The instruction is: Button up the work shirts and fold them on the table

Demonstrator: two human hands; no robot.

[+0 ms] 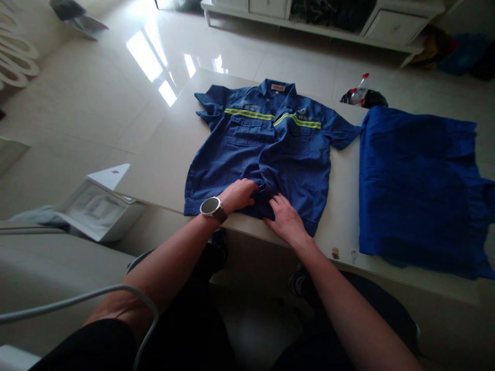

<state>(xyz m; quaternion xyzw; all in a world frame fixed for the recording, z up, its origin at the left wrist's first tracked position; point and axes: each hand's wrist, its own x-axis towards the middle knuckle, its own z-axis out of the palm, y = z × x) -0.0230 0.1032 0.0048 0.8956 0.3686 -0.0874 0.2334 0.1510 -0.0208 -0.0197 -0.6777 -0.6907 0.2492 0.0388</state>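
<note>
A blue short-sleeved work shirt [247, 154] lies spread on the white table, its collar pointing away from me and its hem by the near edge. Yellow-green stripes cross its chest. At the lower front opening my left hand [240, 193], with a watch [211, 206] on the wrist, has its fingers closed on a fold of the cloth. Just to the right, my right hand [286, 216] rests on the shirt near the hem, fingers stretched out and thumb apart. Some fingertips are hidden in the folds.
Folded blue cloth [417, 190] covers the right part of the table [162, 154]. Beyond the table are a plastic bottle [360, 94] with a red cap and a white cabinet [390, 28]. A white box [100, 206] stands at left; a pale cable [77, 298] crosses near my left arm.
</note>
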